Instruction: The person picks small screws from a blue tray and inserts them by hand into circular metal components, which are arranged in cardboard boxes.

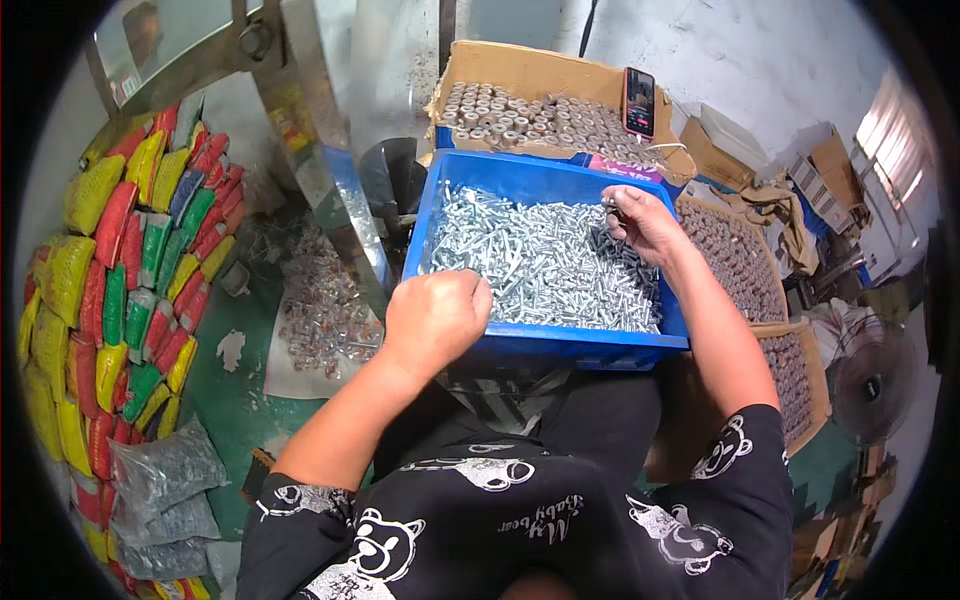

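L hand [438, 316] clenched, R hand [645, 225] curled, contents unclear, at blue bin [580, 339] w/ metal pcs [545, 262], white-lettered blk shirt [590, 500]

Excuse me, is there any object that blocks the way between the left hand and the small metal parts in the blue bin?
Nothing visible does. The left hand is a curled fist at the near left edge of the blue bin, which has no lid over the small metal parts.

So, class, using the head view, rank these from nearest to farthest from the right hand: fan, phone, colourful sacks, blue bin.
1. Blue bin, beneath the right hand
2. Phone, beyond the bin
3. Fan, lower right
4. Colourful sacks, far left
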Demonstrator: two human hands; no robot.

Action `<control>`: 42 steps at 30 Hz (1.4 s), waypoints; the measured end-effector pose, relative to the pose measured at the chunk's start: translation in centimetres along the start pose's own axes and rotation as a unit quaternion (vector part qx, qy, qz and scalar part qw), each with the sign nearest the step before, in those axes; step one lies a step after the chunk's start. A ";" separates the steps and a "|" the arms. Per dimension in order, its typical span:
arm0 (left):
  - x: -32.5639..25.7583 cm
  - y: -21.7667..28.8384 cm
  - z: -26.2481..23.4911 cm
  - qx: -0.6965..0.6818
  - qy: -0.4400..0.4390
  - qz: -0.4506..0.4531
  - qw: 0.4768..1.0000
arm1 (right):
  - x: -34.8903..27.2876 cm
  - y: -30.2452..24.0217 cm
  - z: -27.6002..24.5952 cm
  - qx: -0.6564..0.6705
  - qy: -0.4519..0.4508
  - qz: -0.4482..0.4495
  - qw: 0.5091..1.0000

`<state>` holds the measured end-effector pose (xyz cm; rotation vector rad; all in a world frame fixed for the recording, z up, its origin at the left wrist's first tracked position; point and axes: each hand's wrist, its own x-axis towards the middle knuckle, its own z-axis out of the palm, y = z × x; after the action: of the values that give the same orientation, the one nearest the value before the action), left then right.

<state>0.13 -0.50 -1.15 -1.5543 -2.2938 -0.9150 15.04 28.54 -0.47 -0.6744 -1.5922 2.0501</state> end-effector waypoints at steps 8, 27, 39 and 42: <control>0.1 -0.3 0.1 -0.052 0.010 0.015 0.998 | 9.0 3.8 7.7 -0.658 -0.107 -0.303 0.681; -1.3 -1.9 1.3 -0.048 0.029 0.084 0.995 | 10.9 0.1 19.6 -0.430 -0.074 -0.056 0.898; 0.1 -1.3 0.5 -0.051 -0.036 -0.016 0.998 | -3.1 -2.4 5.0 -0.365 0.023 -0.160 0.917; 0.0 -0.4 -0.3 -0.010 -0.035 -0.003 0.999 | -12.4 -2.8 -4.9 -0.355 0.209 -0.094 0.906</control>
<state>-0.26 -0.79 -1.03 -1.6123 -2.3449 -0.9031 27.90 25.18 2.51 -1.0681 -2.0165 1.0466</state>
